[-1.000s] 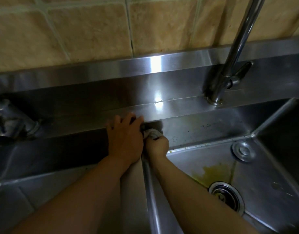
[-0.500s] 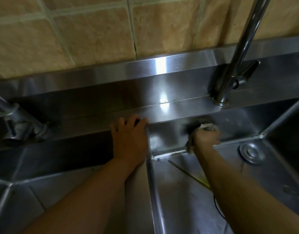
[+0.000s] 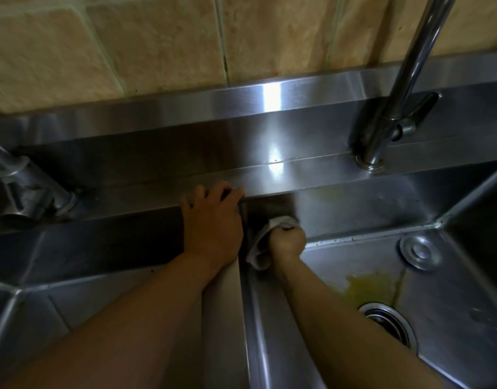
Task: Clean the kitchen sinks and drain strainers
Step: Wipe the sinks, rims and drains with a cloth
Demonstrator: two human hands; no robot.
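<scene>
Dim, warm light from above me, bright glare stripe on the brushed stainless steel back ledge at upper centre, deep shadow lower left, wide-angle bending at edges, slightly soft.

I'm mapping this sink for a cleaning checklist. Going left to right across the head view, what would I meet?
Left faucet → left hand → cloth gripped by the right hand → yellow stain → right faucet → round cap.
</scene>
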